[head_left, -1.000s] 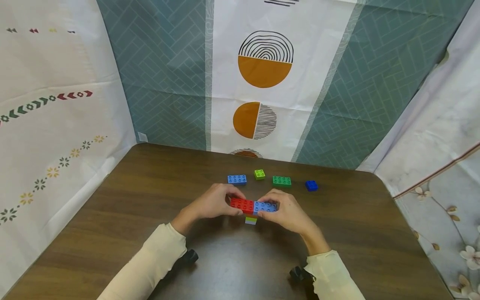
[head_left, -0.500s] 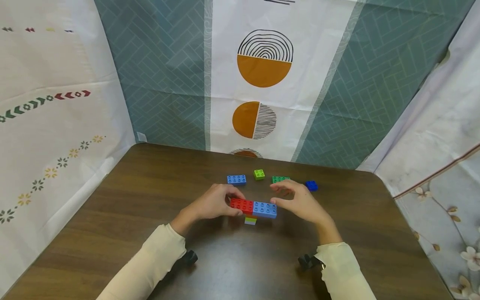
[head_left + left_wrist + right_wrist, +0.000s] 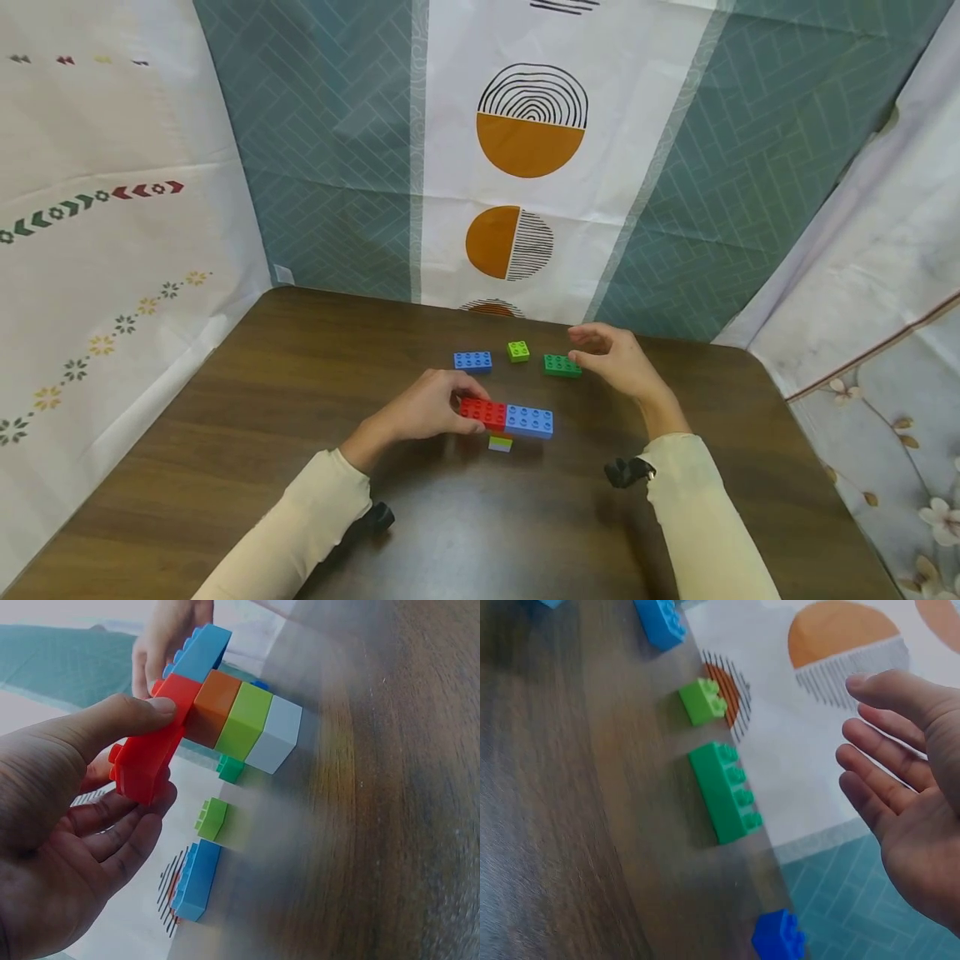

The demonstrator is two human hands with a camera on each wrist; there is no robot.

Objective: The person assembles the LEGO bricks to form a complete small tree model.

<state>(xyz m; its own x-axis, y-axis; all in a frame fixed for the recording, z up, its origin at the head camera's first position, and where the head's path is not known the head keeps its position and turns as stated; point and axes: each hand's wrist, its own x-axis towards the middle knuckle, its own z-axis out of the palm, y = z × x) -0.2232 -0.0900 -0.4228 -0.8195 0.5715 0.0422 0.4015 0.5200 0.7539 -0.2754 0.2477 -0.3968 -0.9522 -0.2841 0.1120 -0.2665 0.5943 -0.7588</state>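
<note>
My left hand pinches a red toy building brick between thumb and fingers. A light blue brick sits end to end with it on the right. Under these two, in the left wrist view, an orange brick, a lime brick and a whitish brick form a column. My right hand holds nothing, its fingers relaxed, just right of a green brick. The dark blue brick, hidden behind this hand in the head view, shows in the right wrist view.
At the back of the brown wooden table, a blue brick and a small lime brick lie left of the green one. A patterned cloth hangs behind the table's far edge. Each wrist carries a black camera.
My right hand has let go of the light blue brick and moved right and away from me, to over the dark blue brick's spot. The left hand keeps its grip on the red brick.
</note>
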